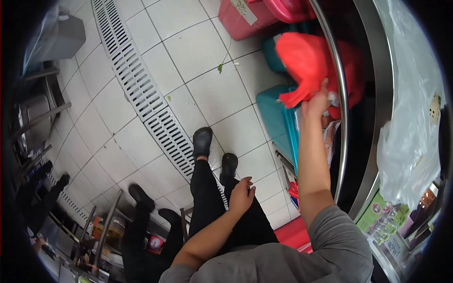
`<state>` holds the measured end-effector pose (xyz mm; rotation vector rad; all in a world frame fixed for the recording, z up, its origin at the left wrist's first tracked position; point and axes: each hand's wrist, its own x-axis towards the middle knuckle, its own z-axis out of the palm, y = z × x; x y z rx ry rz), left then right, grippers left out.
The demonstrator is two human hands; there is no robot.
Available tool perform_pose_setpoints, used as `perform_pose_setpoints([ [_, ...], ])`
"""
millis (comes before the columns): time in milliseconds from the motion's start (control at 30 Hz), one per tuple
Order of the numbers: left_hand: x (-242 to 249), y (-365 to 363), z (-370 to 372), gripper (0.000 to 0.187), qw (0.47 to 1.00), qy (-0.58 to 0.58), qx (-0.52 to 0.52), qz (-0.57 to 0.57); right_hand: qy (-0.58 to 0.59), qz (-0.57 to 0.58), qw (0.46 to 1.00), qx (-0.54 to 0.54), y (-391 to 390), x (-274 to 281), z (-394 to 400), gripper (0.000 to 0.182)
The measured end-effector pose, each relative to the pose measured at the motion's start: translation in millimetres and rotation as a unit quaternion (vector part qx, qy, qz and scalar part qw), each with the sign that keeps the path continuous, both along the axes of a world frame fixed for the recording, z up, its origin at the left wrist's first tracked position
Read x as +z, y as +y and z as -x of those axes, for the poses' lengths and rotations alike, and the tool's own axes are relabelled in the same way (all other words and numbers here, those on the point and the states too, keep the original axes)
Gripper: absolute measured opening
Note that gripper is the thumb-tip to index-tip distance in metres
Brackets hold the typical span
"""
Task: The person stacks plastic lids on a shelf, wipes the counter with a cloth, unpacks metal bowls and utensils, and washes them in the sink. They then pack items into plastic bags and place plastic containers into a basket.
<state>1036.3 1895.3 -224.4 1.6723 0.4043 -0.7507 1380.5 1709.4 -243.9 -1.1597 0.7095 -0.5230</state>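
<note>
My right hand reaches out to the right, past a curved steel rail. Its fingers are closed on a bright red plastic bag, which hangs crumpled and partly blurred beside the rail. Part of the bag lies behind the rail, and what it contains is hidden. Just under that hand is a teal plastic bin. My left hand hangs in front of my thigh, its fingers loosely bent and apart with nothing seen in them.
Red bins stand at the top. A slotted floor drain crosses the white tiles. Another person's shoes are at lower left near metal racks. A grey bin stands at upper left; clear plastic sheeting lies at right.
</note>
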Motion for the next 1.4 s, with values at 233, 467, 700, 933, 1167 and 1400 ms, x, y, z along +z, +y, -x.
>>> perform_pose_setpoints([
  [233,-12.4,3.9,-14.0,0.036,0.992,0.031,-0.117,0.023,-0.088,0.141,0.983,-0.08,-62.8,17.2,-91.9,0.049],
  [467,-19.9,9.6,-19.4,0.033,0.986,0.05,-0.161,0.015,-0.057,0.281,0.953,-0.095,-67.3,7.6,-115.8,0.054],
  [700,-27.3,6.2,-20.6,0.038,0.986,0.096,-0.13,0.035,-0.012,0.471,0.871,-0.141,-56.3,16.7,-114.3,0.06],
  [933,-37.5,15.0,-22.4,0.036,0.993,0.043,-0.015,0.11,0.126,0.518,0.817,0.222,61.8,9.5,77.8,0.084],
  [1167,51.6,86.7,-37.9,0.025,0.987,-0.12,0.075,0.07,0.386,0.205,0.624,0.648,59.4,113.6,355.6,0.059],
  [1400,145.0,196.5,-52.9,0.025,0.981,-0.187,-0.041,0.026,0.569,0.199,0.65,0.464,-29.4,149.4,540.9,0.056],
])
